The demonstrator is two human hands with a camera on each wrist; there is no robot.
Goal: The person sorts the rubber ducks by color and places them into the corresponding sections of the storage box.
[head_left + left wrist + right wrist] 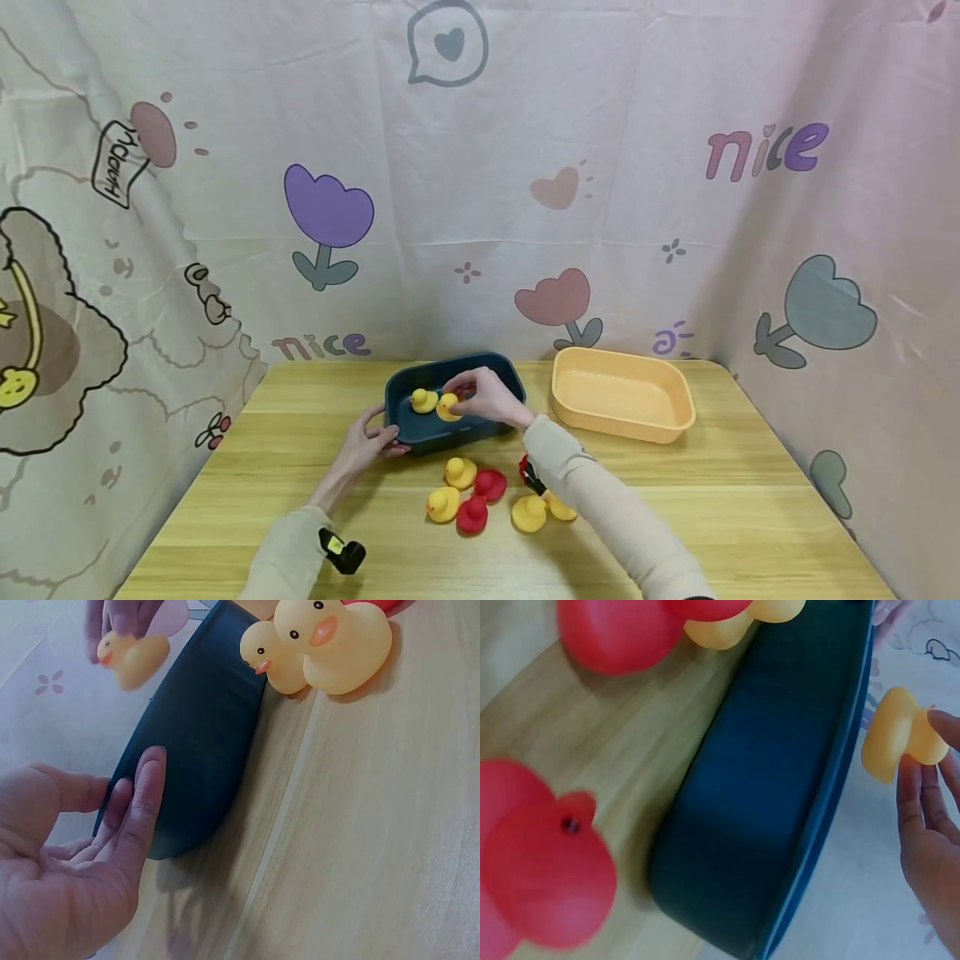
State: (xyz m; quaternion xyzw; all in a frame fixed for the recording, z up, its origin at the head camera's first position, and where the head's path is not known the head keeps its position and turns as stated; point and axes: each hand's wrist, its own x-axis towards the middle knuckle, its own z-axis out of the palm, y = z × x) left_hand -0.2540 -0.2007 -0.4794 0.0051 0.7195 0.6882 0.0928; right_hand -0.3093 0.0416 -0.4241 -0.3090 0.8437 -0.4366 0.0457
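Observation:
A dark blue bin [457, 435] stands at the back of the wooden table, with one yellow rubber duck [423, 401] inside. My left hand [365, 443] holds the bin's left front corner, its fingers against the outer wall in the left wrist view. Above the bin, my right hand [489, 395] pinches another yellow rubber duck [448, 407] between thumb and fingers. The right wrist view shows this held duck [889, 735] past the bin's rim. Closer to me lie yellow ducks [443, 504] and red ducks [472, 515] in loose groups.
An orange-yellow bin [622, 421] stands right of the blue one, with nothing visible inside. More yellow ducks [529, 513] lie beneath my right forearm, which partly hides them and a red item. A printed curtain [465, 167] hangs behind the table.

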